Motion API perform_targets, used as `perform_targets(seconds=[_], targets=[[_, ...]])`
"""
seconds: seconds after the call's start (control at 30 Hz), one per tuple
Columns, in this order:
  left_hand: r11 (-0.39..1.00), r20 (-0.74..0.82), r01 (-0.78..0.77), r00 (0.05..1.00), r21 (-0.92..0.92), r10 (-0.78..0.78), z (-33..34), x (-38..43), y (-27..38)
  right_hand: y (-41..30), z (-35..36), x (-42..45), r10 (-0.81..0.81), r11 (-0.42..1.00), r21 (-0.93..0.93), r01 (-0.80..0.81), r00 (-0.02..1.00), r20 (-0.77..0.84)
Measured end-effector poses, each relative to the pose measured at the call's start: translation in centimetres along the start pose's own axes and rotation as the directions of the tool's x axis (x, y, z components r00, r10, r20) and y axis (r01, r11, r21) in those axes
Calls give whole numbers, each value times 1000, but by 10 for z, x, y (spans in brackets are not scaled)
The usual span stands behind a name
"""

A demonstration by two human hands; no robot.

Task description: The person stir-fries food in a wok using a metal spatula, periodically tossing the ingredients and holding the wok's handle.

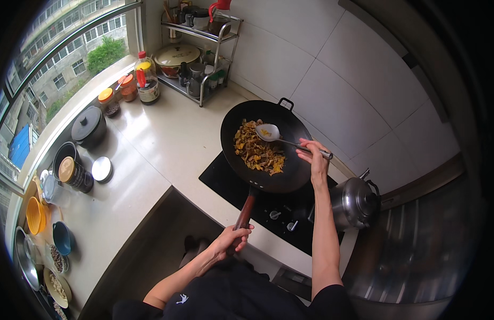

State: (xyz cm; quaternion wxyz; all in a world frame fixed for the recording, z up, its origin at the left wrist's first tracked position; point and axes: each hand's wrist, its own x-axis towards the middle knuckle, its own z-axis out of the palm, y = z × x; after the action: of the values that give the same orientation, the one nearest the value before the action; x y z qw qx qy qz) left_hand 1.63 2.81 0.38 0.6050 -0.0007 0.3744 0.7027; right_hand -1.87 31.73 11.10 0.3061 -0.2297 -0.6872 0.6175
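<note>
My left hand [234,240] is wrapped around the reddish-brown wooden handle [245,213] of a black wok [267,108]. The wok sits over a black two-knob cooktop [267,210]. Browned, yellowish chopped food [251,148] lies in the wok, gathered to its left side and middle. In my right hand [315,158] is a metal cooking ladle [267,133], gripped by its shaft. Its bowl is over the far part of the food with a few yellow bits in it; whether it touches the food below I cannot tell.
A metal kettle [355,204] stands close to my right forearm. Behind the wok rises a tiled wall [271,44]. A two-tier metal rack [231,38] holds jars and a lidded pot. Along the window are a sauce bottle [148,86], a dark lidded pot [89,126], bowls and jars.
</note>
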Motion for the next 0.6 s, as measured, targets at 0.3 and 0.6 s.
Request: perform_targets(seconds=[0.3,0.6], targets=[[1000,-7,13,1000,-7,-13,2,0,-2,25,8,0,28,999,-31,-27,999,41],[1000,-7,15,1000,14,-15,6,3,-2,18,17,-3,43,997,66,-47,997,57]])
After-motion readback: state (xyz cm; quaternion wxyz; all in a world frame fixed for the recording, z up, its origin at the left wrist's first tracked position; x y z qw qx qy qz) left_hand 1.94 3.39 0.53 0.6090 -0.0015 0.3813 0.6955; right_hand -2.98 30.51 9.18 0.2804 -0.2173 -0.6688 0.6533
